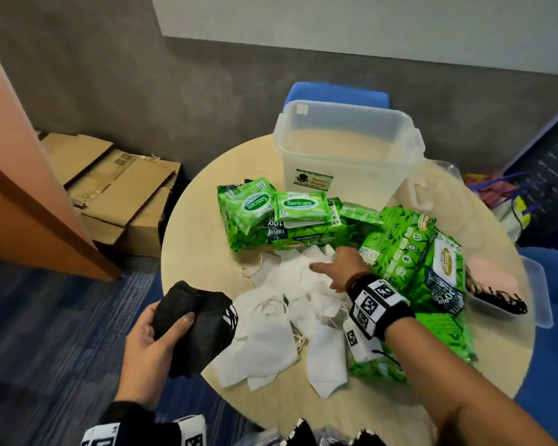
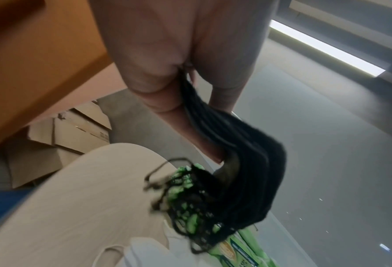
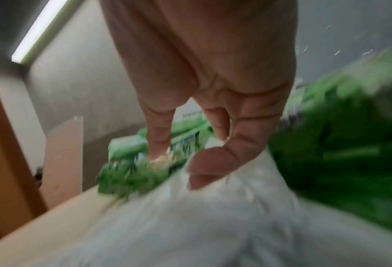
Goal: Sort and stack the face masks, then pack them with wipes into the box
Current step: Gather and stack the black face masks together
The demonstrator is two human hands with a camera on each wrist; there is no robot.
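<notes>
Currently sorting: left hand [image 1: 149, 336] grips the stacked black masks [image 1: 195, 326] off the counter [image 1: 187, 252] edge; right hand [image 1: 339, 268], fingers extended, reaches onto the loose white masks [image 1: 271, 336]. Next: gather whites.

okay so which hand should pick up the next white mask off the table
Right. The right hand already reaches over the white masks, while the left hand holds the black mask stack off the table's edge.

Clear plastic box [image 1: 345, 149] open-topped, approach from above free. Green wipe packs [image 1: 281, 217] crowd its near side; white masks [image 1: 290, 304] cover table centre. Bare table [image 1: 194, 252] strip along left edge.
</notes>
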